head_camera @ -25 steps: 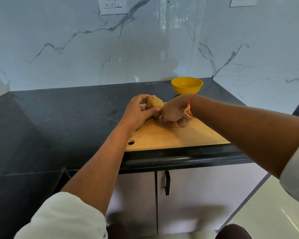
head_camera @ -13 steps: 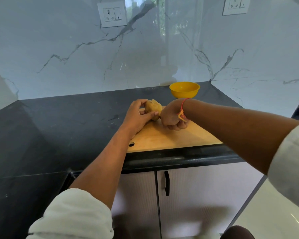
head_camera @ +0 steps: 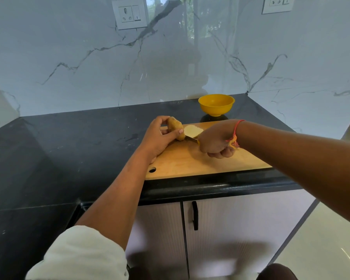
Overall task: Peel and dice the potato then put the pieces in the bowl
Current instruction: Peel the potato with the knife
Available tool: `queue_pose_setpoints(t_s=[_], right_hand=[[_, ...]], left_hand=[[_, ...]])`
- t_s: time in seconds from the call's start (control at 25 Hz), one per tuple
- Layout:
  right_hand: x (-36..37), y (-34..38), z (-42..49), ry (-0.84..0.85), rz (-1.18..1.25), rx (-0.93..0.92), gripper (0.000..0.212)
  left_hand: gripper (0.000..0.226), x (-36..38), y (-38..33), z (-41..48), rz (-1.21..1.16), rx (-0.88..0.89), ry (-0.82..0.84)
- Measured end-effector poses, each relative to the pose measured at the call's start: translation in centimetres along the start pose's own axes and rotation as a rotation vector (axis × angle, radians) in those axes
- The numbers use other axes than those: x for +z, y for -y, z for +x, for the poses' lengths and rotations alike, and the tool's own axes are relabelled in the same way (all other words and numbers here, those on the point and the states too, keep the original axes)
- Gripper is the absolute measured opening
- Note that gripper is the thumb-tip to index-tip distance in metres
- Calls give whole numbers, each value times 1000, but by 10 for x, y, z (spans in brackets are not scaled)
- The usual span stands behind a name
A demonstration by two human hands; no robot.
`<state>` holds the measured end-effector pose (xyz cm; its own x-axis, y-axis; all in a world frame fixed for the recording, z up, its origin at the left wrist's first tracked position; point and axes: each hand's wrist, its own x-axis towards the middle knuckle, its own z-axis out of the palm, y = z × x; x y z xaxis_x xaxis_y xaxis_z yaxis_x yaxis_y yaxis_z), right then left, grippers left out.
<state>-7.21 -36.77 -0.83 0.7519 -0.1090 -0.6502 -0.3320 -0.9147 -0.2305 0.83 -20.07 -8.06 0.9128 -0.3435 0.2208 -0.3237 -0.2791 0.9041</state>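
My left hand grips the brown-skinned half of a potato, fingers curled over its far side and thumb laid across its near side, holding it on the left rear part of the pale wooden cutting board. My right hand is clenched round the handle of a small knife; only a yellow tip of the handle shows at the fist, and the short blade points left toward the held half, its tip just beside it. The other potato half lies on the board immediately right of the held one, pale cut face up, behind the blade. A round yellow plastic bowl stands on the black stone countertop behind the board, apart from both hands. A red-orange thread band circles my right wrist. Two white socket plates, one at upper left and one at upper right, are set in the white veined marble wall; their switch markings are too small to read. Below the counter edge, a cabinet door carries a black handle.
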Motion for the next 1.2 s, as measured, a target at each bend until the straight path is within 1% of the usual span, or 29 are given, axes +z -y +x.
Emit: queue_pose_setpoints(t_s=[0.08, 0.16, 0.28, 0.32, 0.36, 0.44, 0.48, 0.52, 0.56, 0.64, 0.68, 0.72, 0.8, 0.88, 0.92, 1.08, 1.2], right_hand=[[0, -5, -10, -26, -4, -10, 20], [4, -7, -17, -84, -31, -46, 19], [15, -14, -24, -279, -103, -174, 30], [17, -17, -24, -347, -99, -235, 31], [17, -19, -23, -375, -68, -266, 29], [15, -17, -25, -436, -70, -247, 21], [15, -14, -25, -489, -100, -230, 22], [17, -16, -16, -581, -124, -237, 25], [18, -18, -7, -656, -47, -249, 24], [14, -22, 11, -814, 106, -273, 13], [14, -24, 26, -898, 181, -260, 16], [14, -23, 38, -946, 235, -241, 19], [16, -20, 56, -946, 231, -208, 30], [17, -16, 66, -953, 214, -203, 45], [17, -16, 70, -954, 214, -193, 49], [16, -17, 75, -930, 189, -185, 50], [15, -19, 76, -912, 291, -205, 53]], left_hand=[[59, 1, 0, -1, -19, -4, -13], [50, 1, 1, -1, -30, -6, -48], [44, 1, 3, -1, -70, -38, -78], [45, 0, 4, -1, -90, -54, -78], [45, -2, 5, 0, -122, -68, -78], [43, -3, 6, 1, -208, -92, -85], [40, -3, 6, 1, -252, -101, -84], [36, -3, 6, 2, -294, -100, -82], [31, -2, 6, 2, -323, -92, -83], [20, -1, 3, 1, -319, -75, -93], [16, -1, 2, 0, -306, -74, -95], [14, 0, 0, 0, -298, -79, -95], [18, 1, 0, -1, -270, -94, -97], [28, 1, 0, 1, -225, -100, -99], [33, 1, 1, 1, -200, -106, -97], [49, 1, 3, 3, -146, -138, -90], [43, 2, 5, 3, -171, -145, -96]])
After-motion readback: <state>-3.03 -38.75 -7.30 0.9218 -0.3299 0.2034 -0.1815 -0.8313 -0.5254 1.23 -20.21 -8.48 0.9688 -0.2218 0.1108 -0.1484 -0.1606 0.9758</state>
